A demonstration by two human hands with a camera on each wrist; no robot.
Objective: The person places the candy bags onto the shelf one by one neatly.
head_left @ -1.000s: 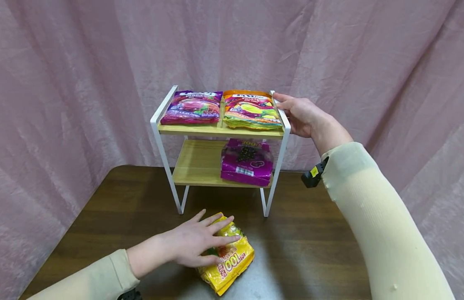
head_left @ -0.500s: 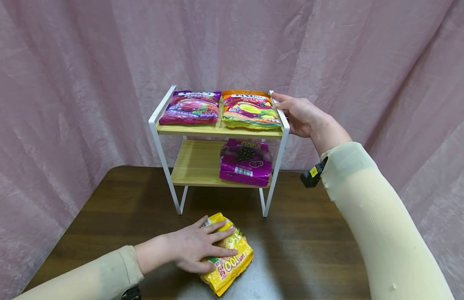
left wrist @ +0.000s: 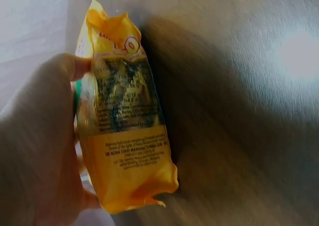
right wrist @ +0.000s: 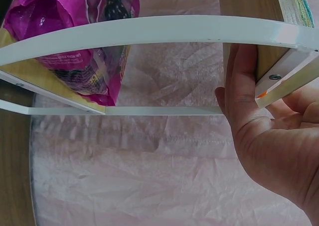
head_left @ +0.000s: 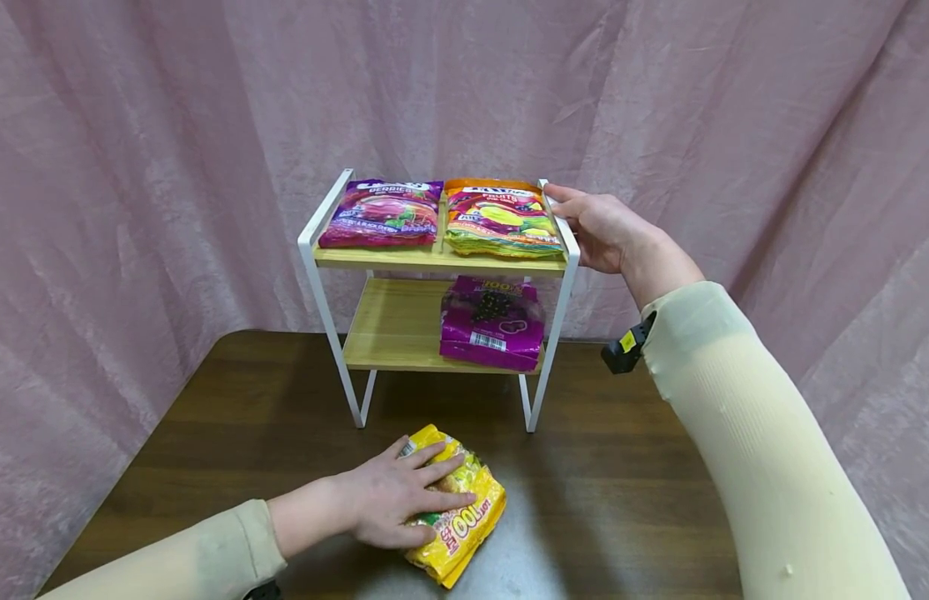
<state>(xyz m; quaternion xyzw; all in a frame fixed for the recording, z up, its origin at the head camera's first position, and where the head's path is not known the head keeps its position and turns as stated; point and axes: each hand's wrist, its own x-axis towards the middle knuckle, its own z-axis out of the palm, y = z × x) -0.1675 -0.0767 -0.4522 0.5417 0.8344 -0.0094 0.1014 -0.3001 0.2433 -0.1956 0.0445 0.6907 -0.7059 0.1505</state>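
My left hand (head_left: pixel 389 504) rests on a yellow candy bag (head_left: pixel 467 521), its fingers spread straight across the wrapper. The bag lies slanted on the table in front of a small two-tier shelf (head_left: pixel 389 329) with white metal sides. In the left wrist view the thumb touches one end of the bag (left wrist: pixel 129 156), whose printed side faces the camera. My right hand (head_left: pixel 610 229) grips the upper right side of the shelf. From the right wrist view, part of this hand (right wrist: pixel 269 141) reaches under the top board, while other fingers lie along its outer edge.
On the top board sit a purple berries candy bag (head_left: pixel 385 217) and an orange fruits candy bag (head_left: pixel 501 221), side by side. A purple grape candy bag (head_left: pixel 494 325) stands on the lower board's right half. Behind the brown table (head_left: pixel 621 467) hangs a pink curtain (head_left: pixel 209 125).
My left hand has come down onto the yellow candy bag, shifting slightly toward the front; the bag has barely moved. The right hand stays in place on the shelf.
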